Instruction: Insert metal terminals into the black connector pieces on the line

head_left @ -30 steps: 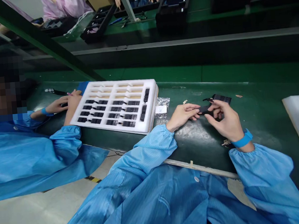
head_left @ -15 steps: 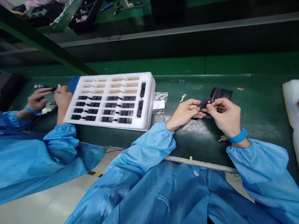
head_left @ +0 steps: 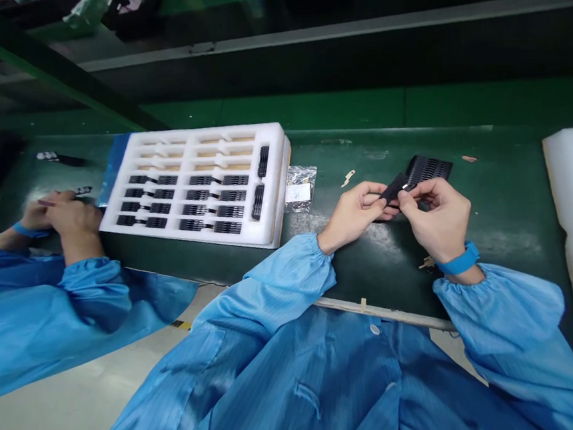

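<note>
both hands meet over the green belt (head_left: 504, 182). the left hand (head_left: 356, 212) is curled, thumb and fingers pinching one end of a small black part (head_left: 393, 189). the right hand (head_left: 440, 218) nips the other end between thumb and forefinger, its other fingers loosely bent. the part sits between the two hands, just above the belt. a ribbed black piece (head_left: 430, 167) lies just behind the right fingers. left of the hands are a clear bag (head_left: 300, 190) and a white foam tray (head_left: 275, 189) with rows of black parts. a co-worker's hands (head_left: 60, 215) rest together beyond the tray.
</note>
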A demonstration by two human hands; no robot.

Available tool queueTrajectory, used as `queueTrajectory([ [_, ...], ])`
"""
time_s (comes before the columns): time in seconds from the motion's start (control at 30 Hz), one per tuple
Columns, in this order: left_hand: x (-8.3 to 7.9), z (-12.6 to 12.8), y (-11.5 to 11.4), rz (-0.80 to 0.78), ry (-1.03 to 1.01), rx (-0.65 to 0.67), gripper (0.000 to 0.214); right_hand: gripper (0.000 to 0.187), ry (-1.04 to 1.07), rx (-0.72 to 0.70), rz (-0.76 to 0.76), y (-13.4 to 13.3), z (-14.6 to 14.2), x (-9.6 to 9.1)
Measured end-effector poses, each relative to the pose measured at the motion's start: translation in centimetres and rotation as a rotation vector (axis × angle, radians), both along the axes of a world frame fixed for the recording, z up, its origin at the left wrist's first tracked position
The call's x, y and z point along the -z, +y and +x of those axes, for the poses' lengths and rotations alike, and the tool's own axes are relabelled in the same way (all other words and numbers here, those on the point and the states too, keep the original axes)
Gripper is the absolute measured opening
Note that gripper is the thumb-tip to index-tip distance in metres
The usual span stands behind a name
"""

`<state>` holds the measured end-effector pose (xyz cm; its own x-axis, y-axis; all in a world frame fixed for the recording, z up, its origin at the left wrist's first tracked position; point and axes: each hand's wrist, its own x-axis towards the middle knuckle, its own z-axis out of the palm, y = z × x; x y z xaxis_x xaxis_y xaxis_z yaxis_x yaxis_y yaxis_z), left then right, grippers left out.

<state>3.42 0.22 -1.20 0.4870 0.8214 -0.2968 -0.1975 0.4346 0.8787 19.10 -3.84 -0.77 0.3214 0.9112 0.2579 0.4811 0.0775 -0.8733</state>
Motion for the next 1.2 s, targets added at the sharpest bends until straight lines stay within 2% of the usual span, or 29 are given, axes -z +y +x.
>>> queueTrajectory([
  [1.2,0.32,0.01,-0.16,0.012,-0.033,-0.011,0.035,0.010,-0.113,0.018,0.061,0.14,-0.24,0.20],
])
